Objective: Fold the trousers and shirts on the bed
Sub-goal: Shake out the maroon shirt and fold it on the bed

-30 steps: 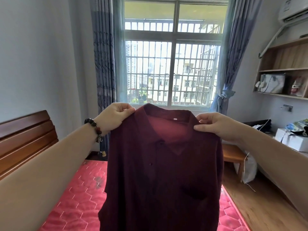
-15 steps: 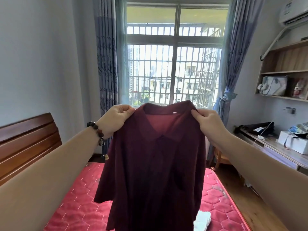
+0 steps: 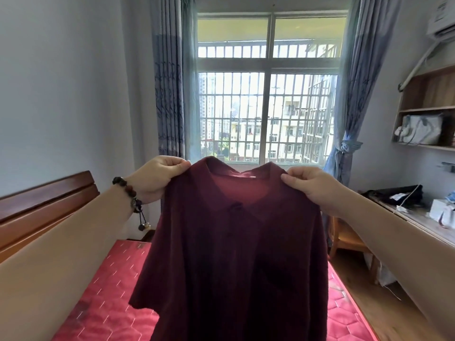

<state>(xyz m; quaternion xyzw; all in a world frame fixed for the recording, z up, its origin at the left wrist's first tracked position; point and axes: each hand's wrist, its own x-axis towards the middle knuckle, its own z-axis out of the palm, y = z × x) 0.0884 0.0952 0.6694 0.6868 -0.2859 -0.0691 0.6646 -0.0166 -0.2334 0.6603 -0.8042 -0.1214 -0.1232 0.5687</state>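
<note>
One maroon shirt [image 3: 236,254] and two hands. The left hand [image 3: 157,177] and right hand [image 3: 312,184] each pinch a shoulder seam with curled fingers; the hands now stand wider apart than a moment earlier. The shirt hangs spread between and below both grips, above the red bed [image 3: 105,299].
</note>
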